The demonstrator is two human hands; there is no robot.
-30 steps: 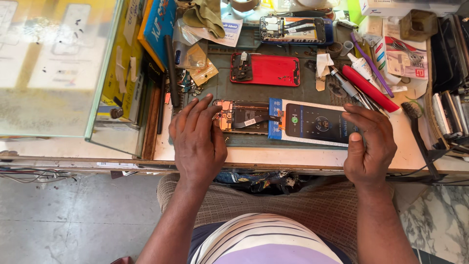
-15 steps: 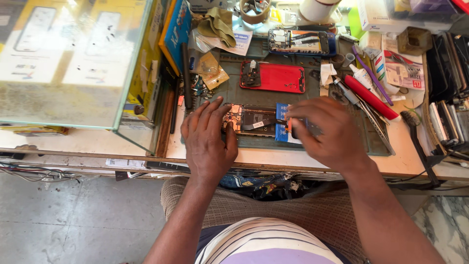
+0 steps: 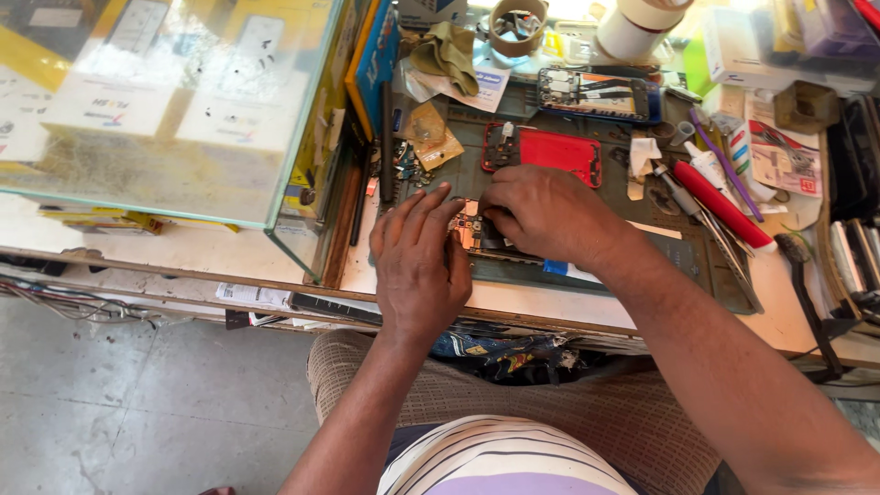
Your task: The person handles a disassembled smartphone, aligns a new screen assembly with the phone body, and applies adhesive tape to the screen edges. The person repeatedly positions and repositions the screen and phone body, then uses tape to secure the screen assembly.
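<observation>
An opened phone (image 3: pixel 477 234) with its circuit board showing lies on a dark green work mat (image 3: pixel 678 252) near the bench's front edge. My left hand (image 3: pixel 417 261) rests flat on the phone's left end, fingers spread. My right hand (image 3: pixel 545 215) lies over the phone's middle and right part, fingertips curled down onto the board. It hides most of the phone and its blue-edged screen (image 3: pixel 556 268). Whether the fingers pinch a small part is hidden.
A red phone back cover (image 3: pixel 550 151) and another opened phone (image 3: pixel 596 93) lie farther back on the mat. A red-handled tool (image 3: pixel 724 203), tweezers, tape rolls (image 3: pixel 515 26) and small boxes crowd the right and back. A glass display case (image 3: pixel 165 110) stands at the left.
My right hand has moved left from the bench's right side onto the opened phone, covering its screen. My left hand stays on the phone's left end. The camera has shifted.
</observation>
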